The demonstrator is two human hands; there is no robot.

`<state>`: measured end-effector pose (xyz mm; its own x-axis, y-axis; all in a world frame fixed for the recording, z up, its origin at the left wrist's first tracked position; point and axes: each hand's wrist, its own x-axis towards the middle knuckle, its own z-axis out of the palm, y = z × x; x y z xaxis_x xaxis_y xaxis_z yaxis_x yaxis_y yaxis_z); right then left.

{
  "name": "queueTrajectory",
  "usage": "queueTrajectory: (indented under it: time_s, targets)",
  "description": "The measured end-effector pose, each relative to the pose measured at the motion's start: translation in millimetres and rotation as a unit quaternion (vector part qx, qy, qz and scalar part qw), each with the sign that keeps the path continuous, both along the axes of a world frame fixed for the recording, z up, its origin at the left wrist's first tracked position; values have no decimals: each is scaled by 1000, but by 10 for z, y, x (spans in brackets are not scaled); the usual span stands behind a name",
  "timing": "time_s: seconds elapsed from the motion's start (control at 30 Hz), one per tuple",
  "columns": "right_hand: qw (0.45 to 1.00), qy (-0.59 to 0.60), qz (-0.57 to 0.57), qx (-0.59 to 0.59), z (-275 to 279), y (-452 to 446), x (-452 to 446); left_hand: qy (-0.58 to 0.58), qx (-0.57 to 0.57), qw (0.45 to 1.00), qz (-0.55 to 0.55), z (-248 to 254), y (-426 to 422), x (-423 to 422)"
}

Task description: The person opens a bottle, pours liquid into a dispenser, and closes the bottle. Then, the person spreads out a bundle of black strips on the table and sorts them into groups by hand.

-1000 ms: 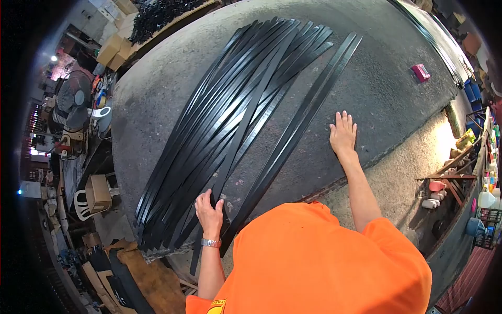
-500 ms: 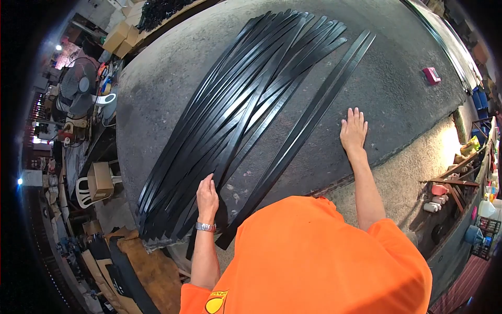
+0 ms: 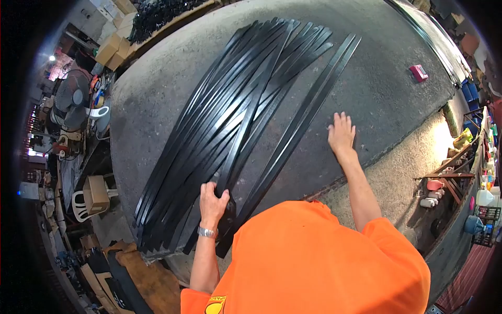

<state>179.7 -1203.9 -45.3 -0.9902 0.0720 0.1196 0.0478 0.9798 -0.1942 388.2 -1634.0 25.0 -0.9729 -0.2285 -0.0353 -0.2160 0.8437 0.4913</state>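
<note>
A large heap of long, flat black strips (image 3: 225, 120) lies fanned across the dark table, with glossy surfaces and rounded far ends. My left hand (image 3: 213, 203), a metal watch on its wrist, is at the near end of one strip, its fingers and thumb closing over the strip's edges. Part of that grip is hidden by the hand itself. To the right of the heap, two black strips (image 3: 298, 131) lie side by side, apart from the others. My right hand (image 3: 342, 134) rests on the tabletop beyond them, fingers spread and holding nothing.
The dark, worn table (image 3: 387, 104) has a small pink box (image 3: 418, 73) near its right side. At the left stand a fan (image 3: 73, 99) and a cardboard box (image 3: 96, 194) on a white chair. More black pieces (image 3: 159, 18) are piled at the back left.
My left hand has shifted slightly down, and its thumb now shows spread from the fingers at the strip. My right hand's fingers are a little wider apart. The whole view has shifted slightly.
</note>
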Motion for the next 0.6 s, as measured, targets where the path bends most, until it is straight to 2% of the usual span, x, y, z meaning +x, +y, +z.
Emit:
queueTrajectory:
  time_s: [0.03, 0.07, 0.13, 0.2, 0.23, 0.3, 0.37, 0.4, 0.43, 0.5, 0.53, 0.57, 0.6]
  targets:
    - [1000, -17, 17, -19, 222, -170, 91, 28, 8, 1000, 0, 81, 50, 10]
    - [997, 18, 69, 10, 322, -391, 159, 48, 24, 999, -3, 162, 99, 14]
    - [977, -16, 211, 36, 983, -941, 416, 71, 46, 996, -4, 348, 203, -15]
    - [926, 9, 358, -120, 922, -1423, 628, 85, 17, 996, -15, 571, 296, 0]
    - [908, 9, 399, -128, 1208, -1674, 747, 97, 11, 995, -24, 660, 313, 28]
    - [858, 98, 476, -164, 1292, -2109, 859, 109, 13, 994, -26, 961, 347, 88]
    - [812, 156, 529, -192, 1304, -2471, 823, 107, 22, 994, -16, 1223, 239, 273]
    - [770, 140, 571, -247, 1287, -2602, 754, 111, 16, 994, 15, 1427, 184, 421]
    - [754, 167, 589, -239, 1271, -2692, 652, 116, 11, 992, 45, 1597, 109, 563]
    - [720, 213, 620, -228, 1231, -2791, 487, 171, -72, 979, 88, 1633, -287, 1012]
    - [706, 282, 600, -251, 1245, -2764, 353, 118, -88, 980, 131, 1829, -356, 1242]
    - [725, 245, 605, -219, 1110, -2775, 162, 64, -105, 978, 171, 2019, -423, 1452]
    - [719, 266, 599, -232, 1079, -2657, -39, 40, -132, 970, 199, 2046, -540, 1696]
